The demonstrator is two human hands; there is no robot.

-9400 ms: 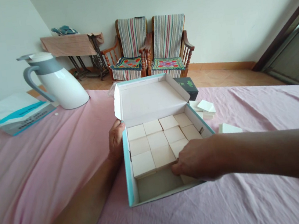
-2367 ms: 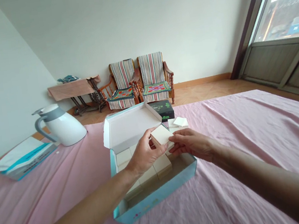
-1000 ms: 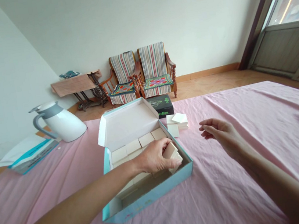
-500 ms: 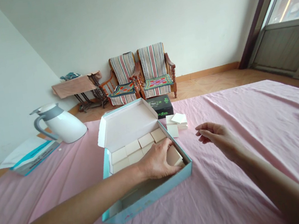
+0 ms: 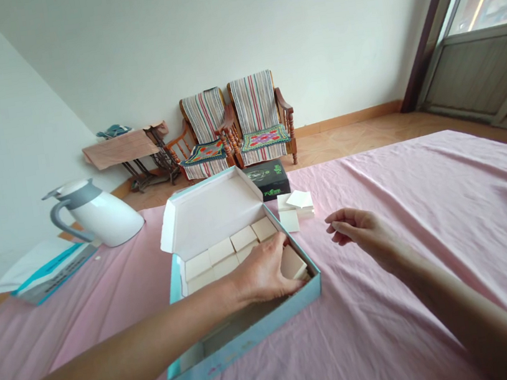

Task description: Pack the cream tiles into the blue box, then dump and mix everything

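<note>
An open light-blue carton (image 5: 271,317) with a raised white lid lies on the pink cloth, and several cream square blocks (image 5: 243,238) fill its far part. My left hand (image 5: 265,270) is inside the carton at its right end, fingers closed over a tilted cream block (image 5: 292,262) by the right wall. My right hand (image 5: 358,230) hovers just right of the carton above the cloth, fingers loosely curled with nothing in them. A few loose cream blocks (image 5: 297,204) lie beyond the carton's far right corner.
A black box with green print (image 5: 267,179) sits behind the carton. A white and grey jug (image 5: 96,214) and a flat white and teal package (image 5: 44,270) are at the left. Two striped wooden chairs (image 5: 239,121) stand by the far wall.
My left hand has lowered the cream block into the carton's right end and still covers it. My right hand drifted slightly left over the cloth. Earlier both hands held that block above the carton.
</note>
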